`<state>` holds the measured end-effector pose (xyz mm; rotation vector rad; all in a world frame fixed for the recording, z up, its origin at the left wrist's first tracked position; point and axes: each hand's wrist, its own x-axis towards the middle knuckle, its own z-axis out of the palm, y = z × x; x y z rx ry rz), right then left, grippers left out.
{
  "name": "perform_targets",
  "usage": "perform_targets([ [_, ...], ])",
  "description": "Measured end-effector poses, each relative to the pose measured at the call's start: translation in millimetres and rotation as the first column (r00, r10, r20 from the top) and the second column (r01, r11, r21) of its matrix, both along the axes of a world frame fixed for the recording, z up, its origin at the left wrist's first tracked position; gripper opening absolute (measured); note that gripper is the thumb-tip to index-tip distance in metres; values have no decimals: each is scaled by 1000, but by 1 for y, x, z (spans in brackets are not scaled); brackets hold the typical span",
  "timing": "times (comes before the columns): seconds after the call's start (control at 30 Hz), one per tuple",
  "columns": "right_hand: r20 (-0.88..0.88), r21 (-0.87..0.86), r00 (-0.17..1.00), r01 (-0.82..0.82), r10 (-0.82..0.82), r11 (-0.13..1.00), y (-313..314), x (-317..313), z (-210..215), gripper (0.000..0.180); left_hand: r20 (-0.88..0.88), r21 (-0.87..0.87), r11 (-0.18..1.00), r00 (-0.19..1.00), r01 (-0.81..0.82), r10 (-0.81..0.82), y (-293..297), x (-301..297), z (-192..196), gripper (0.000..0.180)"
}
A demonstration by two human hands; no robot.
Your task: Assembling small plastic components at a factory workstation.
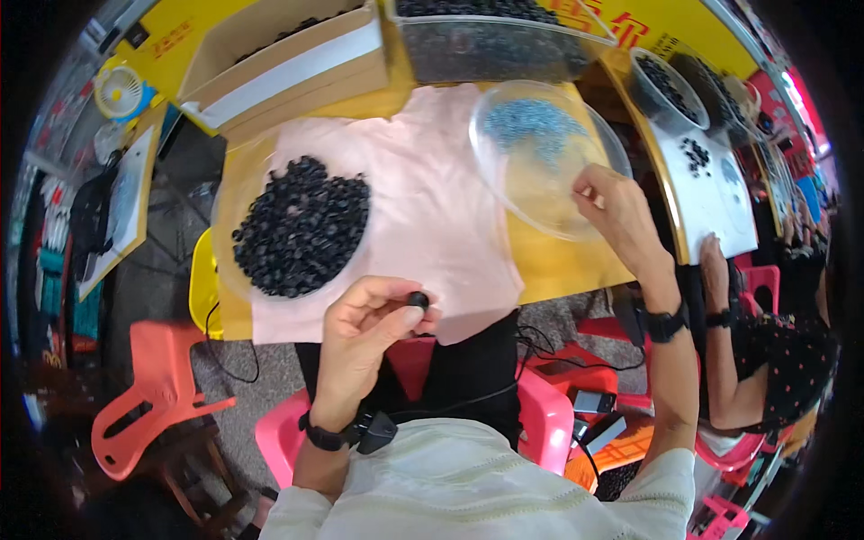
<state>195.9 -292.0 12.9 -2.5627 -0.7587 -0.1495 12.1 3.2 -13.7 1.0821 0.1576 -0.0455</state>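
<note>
My left hand (360, 328) is closed in a pinch on a small round black piece (418, 300), held just past the near edge of a pale pink cloth (441, 198). Over the right side of a shallow clear round tray (531, 200), my right hand (621, 216) has its thumb and fingers pressed together; whatever they may hold is too small to make out. Tiny silvery-blue pieces (531, 124) lie spread in the far part of that tray. To the left on the cloth, a large heap of similar black pieces (306, 225) sits in a shallow round holder.
A cardboard box (292, 76) and a clear plastic bin (495, 49), both holding black pieces, line the table's far side. At right, a person's hand (713, 256) rests by a white board (720, 211) with black pieces on it. An orange chair (157, 387) stands lower left.
</note>
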Motion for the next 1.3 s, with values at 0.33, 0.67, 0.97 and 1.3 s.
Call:
perform_targets([
  [0.33, -208, 396, 973, -10, 100, 918, 83, -90, 49, 18, 24, -194, 981, 1000, -12, 17, 4, -11, 3, 23],
  [0.67, -362, 792, 783, -28, 505, 610, 127, -126, 31, 18, 63, -209, 976, 996, -55, 70, 8, -29, 4, 28],
  [0.97, -310, 700, 820, -145, 481, 699, 134, -133, 34, 22, 18, -260, 964, 998, -55, 62, 10, -36, 10, 26],
  [1.3, -80, 555, 904, -309, 419, 772, 142, -136, 26, 29, 58, -415, 909, 996, -33, 62, 13, -31, 4, 23],
])
